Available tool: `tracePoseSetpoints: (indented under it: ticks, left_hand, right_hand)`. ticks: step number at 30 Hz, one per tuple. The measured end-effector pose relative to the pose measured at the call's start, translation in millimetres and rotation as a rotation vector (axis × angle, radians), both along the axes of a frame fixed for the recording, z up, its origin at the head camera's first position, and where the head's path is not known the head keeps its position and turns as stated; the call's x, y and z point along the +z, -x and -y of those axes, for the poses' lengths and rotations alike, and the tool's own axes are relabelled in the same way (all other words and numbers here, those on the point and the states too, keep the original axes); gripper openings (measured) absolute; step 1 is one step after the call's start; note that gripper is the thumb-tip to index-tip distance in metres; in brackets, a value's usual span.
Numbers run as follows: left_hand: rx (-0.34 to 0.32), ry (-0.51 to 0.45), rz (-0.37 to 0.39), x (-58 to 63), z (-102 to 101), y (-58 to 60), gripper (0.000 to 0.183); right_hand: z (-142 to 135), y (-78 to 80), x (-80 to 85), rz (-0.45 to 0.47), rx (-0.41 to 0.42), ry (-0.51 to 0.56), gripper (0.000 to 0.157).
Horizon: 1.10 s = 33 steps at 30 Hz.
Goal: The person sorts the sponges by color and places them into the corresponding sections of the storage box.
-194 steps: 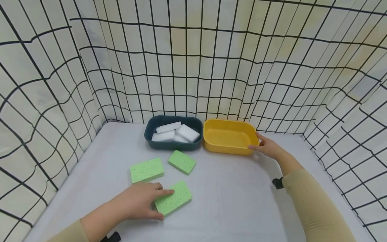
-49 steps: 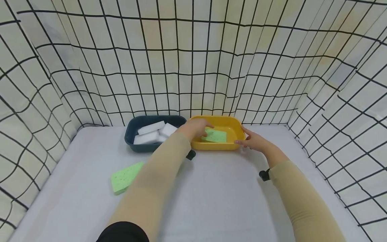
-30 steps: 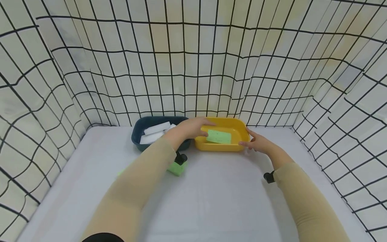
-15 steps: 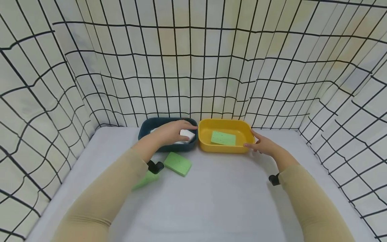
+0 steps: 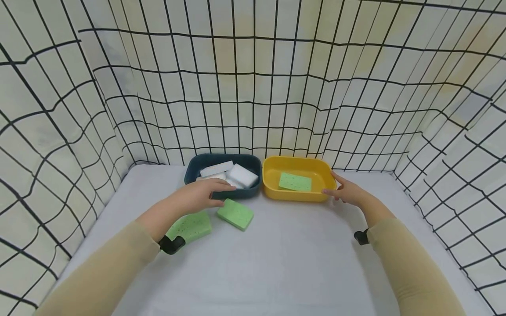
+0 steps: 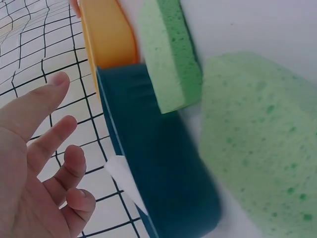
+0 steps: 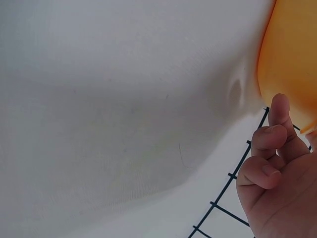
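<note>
My left hand [image 5: 199, 193] hovers with loose, empty fingers between the dark teal tray [image 5: 249, 193] and two green speckled sponges on the table. One sponge [image 5: 236, 215] lies just right of its thumb; the other sponge [image 5: 194, 226] is partly hidden beneath the wrist. In the left wrist view the fingers [image 6: 74, 161] are spread beside the tray's wall. At the yellow tray's [image 5: 294, 196] right end, my right hand [image 5: 348, 192] holds the corner between thumb and fingers. Inside that tray lies a third green sponge [image 5: 295, 182].
White foam blocks [image 5: 243, 175] fill the teal tray, which stands against the yellow one. Black wire mesh [image 5: 253, 101] over white cloth rises behind the trays and along both sides. A white cloth [image 5: 292, 263] covers the table.
One green sponge went from the table into the yellow tray, where the left hand let it go. The left hand then drew back leftward over the teal tray toward the remaining sponges. Right hand stayed.
</note>
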<state>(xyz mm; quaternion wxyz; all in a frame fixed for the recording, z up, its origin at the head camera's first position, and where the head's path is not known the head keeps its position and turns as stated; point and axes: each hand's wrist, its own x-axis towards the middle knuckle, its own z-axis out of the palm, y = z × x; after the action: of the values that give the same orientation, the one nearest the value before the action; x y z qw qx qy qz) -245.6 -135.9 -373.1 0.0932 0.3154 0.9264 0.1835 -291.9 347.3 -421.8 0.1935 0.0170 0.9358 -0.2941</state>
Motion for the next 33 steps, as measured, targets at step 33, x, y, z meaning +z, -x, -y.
tracePoseSetpoints:
  ticks: [33]
  left_hand:
    - [-0.016,0.150,0.118,-48.5,-11.0,14.5,0.061]
  right_hand:
    - [-0.7,0.7,-1.7,0.017,-0.028,0.003,0.099]
